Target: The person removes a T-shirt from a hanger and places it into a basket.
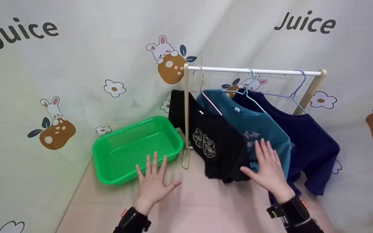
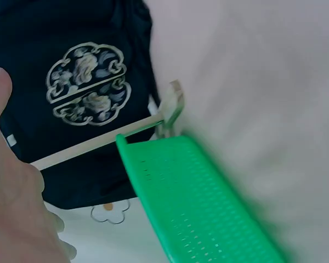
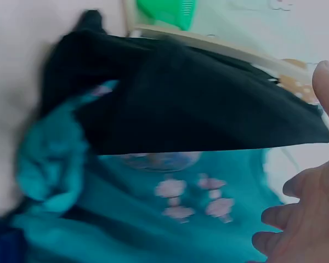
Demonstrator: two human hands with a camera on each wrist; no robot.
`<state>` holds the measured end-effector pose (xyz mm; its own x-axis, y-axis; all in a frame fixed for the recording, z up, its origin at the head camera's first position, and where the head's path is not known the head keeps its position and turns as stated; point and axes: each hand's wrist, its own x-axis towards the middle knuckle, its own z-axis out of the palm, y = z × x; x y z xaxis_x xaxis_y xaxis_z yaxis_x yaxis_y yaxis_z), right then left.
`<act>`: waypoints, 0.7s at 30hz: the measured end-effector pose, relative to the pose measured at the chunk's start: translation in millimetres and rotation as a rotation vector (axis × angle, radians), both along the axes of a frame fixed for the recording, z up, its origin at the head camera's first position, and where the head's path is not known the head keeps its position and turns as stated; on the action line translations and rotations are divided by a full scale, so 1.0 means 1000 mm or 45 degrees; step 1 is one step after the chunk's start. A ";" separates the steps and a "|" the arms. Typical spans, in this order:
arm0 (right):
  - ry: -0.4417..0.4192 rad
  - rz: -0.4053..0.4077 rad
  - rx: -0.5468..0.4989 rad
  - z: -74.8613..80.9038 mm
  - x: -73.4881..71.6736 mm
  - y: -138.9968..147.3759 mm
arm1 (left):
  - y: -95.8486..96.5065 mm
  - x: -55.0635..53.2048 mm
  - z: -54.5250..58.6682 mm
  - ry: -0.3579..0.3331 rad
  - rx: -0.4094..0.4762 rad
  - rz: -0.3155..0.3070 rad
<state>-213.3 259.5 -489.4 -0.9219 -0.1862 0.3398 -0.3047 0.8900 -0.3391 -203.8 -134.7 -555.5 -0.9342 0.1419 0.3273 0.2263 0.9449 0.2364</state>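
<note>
My left hand (image 1: 154, 184) hovers with spread fingers in front of the green basket (image 1: 104, 165), holding nothing. My right hand (image 1: 269, 170), fingers straight and thumb out, is before the teal shirt (image 1: 264, 129) and beside the black shirt (image 1: 220, 139); whether it touches cloth I cannot tell. A navy shirt (image 1: 316, 139) hangs at the right end. The shirts are on a pink hanger (image 1: 202, 81), a light-blue hanger (image 1: 246, 92) and a purple hanger (image 1: 292, 95). In the left wrist view, the black shirt (image 2: 27, 82) shows a pale floral emblem.
A small rack with a white rail (image 1: 270, 71) and wooden posts (image 1: 186, 113) stands on the pinkish table cloth (image 1: 199, 207). The perforated basket sits to its left, close to the post. Behind hangs a printed curtain (image 1: 102, 48).
</note>
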 end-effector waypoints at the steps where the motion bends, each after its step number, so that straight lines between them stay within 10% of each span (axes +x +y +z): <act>1: 0.013 0.011 -0.002 0.006 -0.003 -0.002 | 0.000 -0.002 0.003 0.005 0.003 0.003; 14: 0.223 0.125 -0.105 0.053 -0.035 -0.028 | 0.017 -0.026 0.027 0.067 0.129 -0.011; 21: 0.146 0.162 -0.141 0.073 -0.057 -0.048 | 0.023 -0.038 0.030 0.129 0.178 -0.019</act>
